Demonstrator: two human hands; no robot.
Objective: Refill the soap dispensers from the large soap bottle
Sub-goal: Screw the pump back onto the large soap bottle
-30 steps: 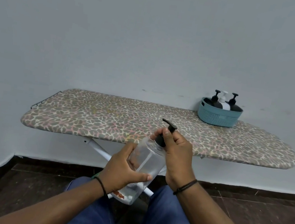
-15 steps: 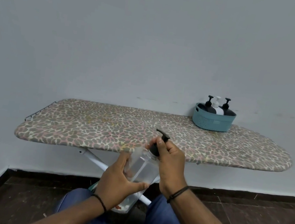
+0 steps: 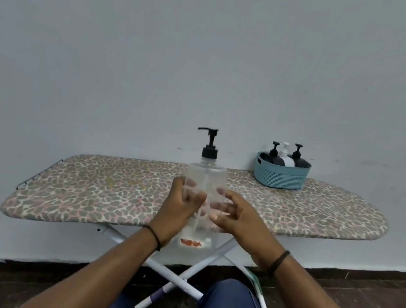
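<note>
The large clear soap bottle [image 3: 206, 177] with a black pump top [image 3: 210, 141] stands upright in the air in front of the ironing board. My left hand [image 3: 175, 210] grips its left side, and my right hand [image 3: 240, 216] holds the right side with thumb in front and fingers behind. A red-and-white label shows near its base. Three small dispensers sit in a teal basket [image 3: 281, 176] at the board's far right: a black one [image 3: 272, 157], a white one [image 3: 285, 157] and another black one [image 3: 297, 159].
The ironing board [image 3: 113, 188] has a leopard-print cover and stands against a plain wall. Its white crossed legs [image 3: 180, 273] are right in front of my knees. The floor is dark tile.
The bottle went from tilted low over my lap to upright and higher in front of the board. My right hand left the pump top and now holds the bottle's side.
</note>
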